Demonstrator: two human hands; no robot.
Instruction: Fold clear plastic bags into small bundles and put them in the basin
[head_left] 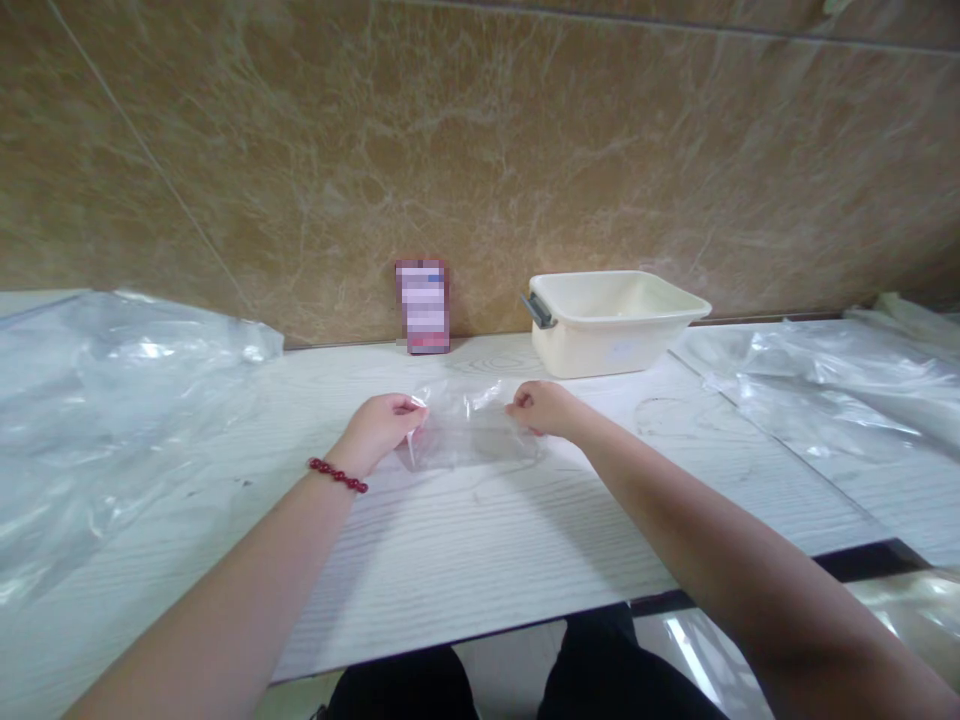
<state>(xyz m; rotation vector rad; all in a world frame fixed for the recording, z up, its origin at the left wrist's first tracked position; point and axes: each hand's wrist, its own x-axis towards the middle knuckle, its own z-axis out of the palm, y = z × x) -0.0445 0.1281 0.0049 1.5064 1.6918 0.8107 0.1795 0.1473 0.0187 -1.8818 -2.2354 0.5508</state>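
Observation:
A small clear plastic bag (469, 428) lies on the white wood-grain table (465, 540) in the middle of the view. My left hand (382, 425), with a red bead bracelet at the wrist, pinches the bag's left edge with closed fingers. At the bag's right edge, my right hand (544, 408) is closed in a pinch. The bag is stretched between the two hands, just above or on the tabletop.
A cream plastic tub (611, 320) with a grey handle stands at the back right by the brown marble wall. A small pink box (424, 305) leans against the wall. Large clear plastic sheets lie at the left (112, 400) and right (832, 380). The table's front edge is near my knees.

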